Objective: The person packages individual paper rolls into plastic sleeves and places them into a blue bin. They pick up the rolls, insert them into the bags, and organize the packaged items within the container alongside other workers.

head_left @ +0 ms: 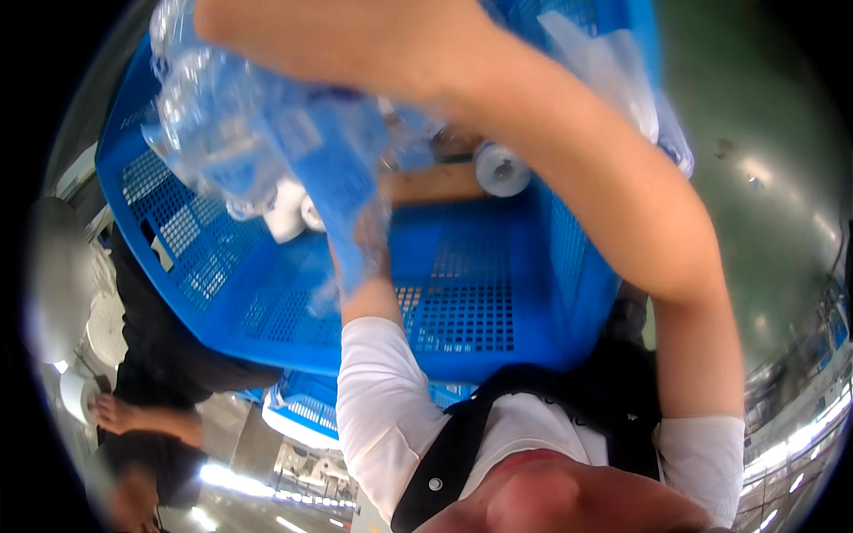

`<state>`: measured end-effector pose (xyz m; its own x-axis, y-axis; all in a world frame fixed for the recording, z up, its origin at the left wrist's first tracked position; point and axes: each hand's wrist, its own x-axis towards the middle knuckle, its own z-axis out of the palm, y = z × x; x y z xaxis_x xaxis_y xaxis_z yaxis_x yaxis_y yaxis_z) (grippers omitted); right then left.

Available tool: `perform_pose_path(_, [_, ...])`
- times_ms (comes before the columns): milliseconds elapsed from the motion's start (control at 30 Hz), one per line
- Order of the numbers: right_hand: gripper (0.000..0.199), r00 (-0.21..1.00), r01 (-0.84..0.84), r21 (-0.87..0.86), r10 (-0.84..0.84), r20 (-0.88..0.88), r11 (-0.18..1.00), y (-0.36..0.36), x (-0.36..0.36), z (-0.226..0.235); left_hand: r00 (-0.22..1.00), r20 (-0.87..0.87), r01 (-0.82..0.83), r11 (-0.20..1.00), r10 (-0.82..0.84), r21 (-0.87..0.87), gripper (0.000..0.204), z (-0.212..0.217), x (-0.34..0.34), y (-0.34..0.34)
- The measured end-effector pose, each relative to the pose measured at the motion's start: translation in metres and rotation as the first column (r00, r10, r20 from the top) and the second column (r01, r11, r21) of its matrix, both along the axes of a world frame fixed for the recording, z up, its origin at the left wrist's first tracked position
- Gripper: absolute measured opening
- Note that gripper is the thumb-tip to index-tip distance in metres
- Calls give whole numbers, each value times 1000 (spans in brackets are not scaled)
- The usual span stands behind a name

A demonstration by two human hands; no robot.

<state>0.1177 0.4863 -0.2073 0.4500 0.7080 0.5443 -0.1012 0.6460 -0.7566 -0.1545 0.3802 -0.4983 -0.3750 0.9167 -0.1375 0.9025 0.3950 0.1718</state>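
Note:
My right arm reaches across the top of the view, and my right hand (311, 35) is bent over a crumpled clear and blue plastic bag (320, 147). Its fingers look curled round the plastic, though their tips are hidden and the top edge cuts the hand. From below, my left forearm (371, 300) goes up into a large blue basket (462, 360) with mesh walls. Blue film covers my left hand, so its fingers do not show. Inside the basket lie a white roll (284, 213), another roll with a round end (503, 171) and a brown strip (431, 185).
Clear plastic (613, 75) hangs over the basket's right wall. At the lower left, a co-worker's hand (114, 414) touches a white roll (78, 395). Another blue basket (306, 410) stands beyond the near rim. Green floor (746, 178) lies to the right.

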Motion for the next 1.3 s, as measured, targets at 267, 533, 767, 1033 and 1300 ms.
perform_pose_path(267, [7, 719, -255, -323, 402, 567, 912, -25, -13, -16, 979, 20, -199, 976, 202, -94, 47, -78, 10, 2])
perform_pose_path(533, [8, 236, -161, -531, 555, 798, 832, -24, -27, -35, 548, 806, -551, 822, 225, 145, 43, -93, -7, 67])
perform_pose_path(767, [13, 234, -7, -383, 374, 897, 924, -2, -16, -63, -180, 983, -525, 840, 47, -136, 42, 10, 12, 106])
perform_pose_path(1033, [39, 403, -175, -607, 619, 675, 775, 11, -22, -50, -225, 971, -366, 931, -79, -9, 33, 182, -10, 100])
perform_pose_path(1300, [49, 240, -819, -452, 927, 289, 353, -2, -6, -32, -277, 943, -181, 974, -182, 135, 47, 272, 8, 11])
